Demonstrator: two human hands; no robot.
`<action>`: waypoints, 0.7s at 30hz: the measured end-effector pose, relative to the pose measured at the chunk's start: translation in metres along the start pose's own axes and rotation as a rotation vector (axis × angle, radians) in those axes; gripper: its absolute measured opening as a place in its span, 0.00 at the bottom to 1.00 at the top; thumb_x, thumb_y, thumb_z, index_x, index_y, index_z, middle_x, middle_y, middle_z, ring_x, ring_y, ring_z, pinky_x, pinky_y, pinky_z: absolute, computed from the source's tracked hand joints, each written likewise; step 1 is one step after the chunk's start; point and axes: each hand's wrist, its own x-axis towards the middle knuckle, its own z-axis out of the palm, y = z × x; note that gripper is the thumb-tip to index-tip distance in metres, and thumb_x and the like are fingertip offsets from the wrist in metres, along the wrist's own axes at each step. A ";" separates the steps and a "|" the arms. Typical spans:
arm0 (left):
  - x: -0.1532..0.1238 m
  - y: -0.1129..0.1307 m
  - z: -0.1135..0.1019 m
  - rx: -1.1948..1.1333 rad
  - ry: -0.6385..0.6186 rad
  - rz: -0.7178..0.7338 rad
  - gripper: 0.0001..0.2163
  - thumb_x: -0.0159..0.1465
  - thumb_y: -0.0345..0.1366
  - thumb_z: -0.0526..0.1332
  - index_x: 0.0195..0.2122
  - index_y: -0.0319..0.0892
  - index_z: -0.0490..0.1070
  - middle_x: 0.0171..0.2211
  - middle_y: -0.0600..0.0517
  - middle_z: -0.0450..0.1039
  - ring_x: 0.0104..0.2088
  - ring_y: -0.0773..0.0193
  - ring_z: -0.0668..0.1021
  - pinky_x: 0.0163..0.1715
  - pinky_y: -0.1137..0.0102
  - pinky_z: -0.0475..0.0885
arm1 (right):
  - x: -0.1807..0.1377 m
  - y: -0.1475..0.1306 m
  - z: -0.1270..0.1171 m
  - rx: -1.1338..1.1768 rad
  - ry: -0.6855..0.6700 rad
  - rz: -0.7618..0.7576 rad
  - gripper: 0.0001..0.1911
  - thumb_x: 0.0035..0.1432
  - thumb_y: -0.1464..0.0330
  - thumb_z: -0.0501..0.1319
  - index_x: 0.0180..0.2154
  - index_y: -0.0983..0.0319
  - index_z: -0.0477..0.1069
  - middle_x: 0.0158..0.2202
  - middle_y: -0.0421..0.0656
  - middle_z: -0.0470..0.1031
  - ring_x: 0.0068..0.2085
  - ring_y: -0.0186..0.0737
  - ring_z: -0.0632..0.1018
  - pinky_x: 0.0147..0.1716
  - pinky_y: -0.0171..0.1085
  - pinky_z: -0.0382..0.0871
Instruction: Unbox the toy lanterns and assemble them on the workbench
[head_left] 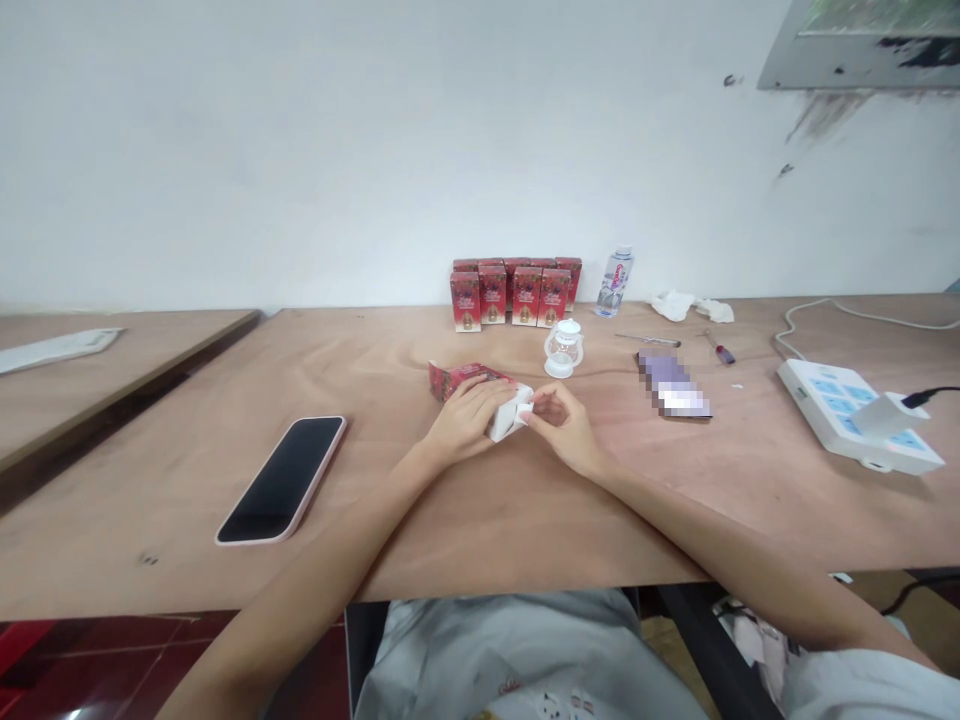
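Holding: the left hand (469,415) is lying over a red carton (452,379) at the centre of the frame, fingers curled down and gripping its top.
Pinching: the right hand (564,425) is meeting the carton's white end, fingertips closed on the flap there; the thumb is hidden, so I cannot tell how firm the pinch is.
Carton's place: it is resting low on the table (480,520), just in front of a small glass pot (563,348), with the red end poking out to the left past the knuckles.
Done, as it looks: a row of red boxes (516,290) is standing closed and upright against the wall, above centre.
Left, as it looks: the carton in hand is showing its white inside at one end, so its closing appears unfinished; the glass pot is sitting outside any box.
Lying about: a phone (283,478) is lying face up at lower left; a water bottle (615,282) is standing right of the boxes; a screwdriver (721,350) and a power strip (855,420) are sitting well apart to the right.
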 end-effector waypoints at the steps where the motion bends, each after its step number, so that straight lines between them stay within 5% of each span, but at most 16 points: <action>1: 0.000 0.000 0.000 0.002 0.007 0.001 0.18 0.62 0.37 0.58 0.53 0.39 0.62 0.46 0.43 0.75 0.49 0.58 0.75 0.53 0.59 0.66 | 0.000 0.000 0.000 0.007 0.000 -0.003 0.13 0.50 0.62 0.65 0.33 0.58 0.63 0.33 0.39 0.72 0.37 0.36 0.76 0.40 0.38 0.72; 21: -0.003 -0.003 0.002 0.057 -0.041 -0.004 0.17 0.63 0.40 0.57 0.51 0.40 0.66 0.46 0.43 0.76 0.48 0.58 0.76 0.53 0.59 0.67 | -0.001 -0.005 0.001 -0.058 -0.036 -0.005 0.13 0.50 0.60 0.64 0.33 0.57 0.63 0.33 0.40 0.72 0.37 0.37 0.76 0.40 0.39 0.73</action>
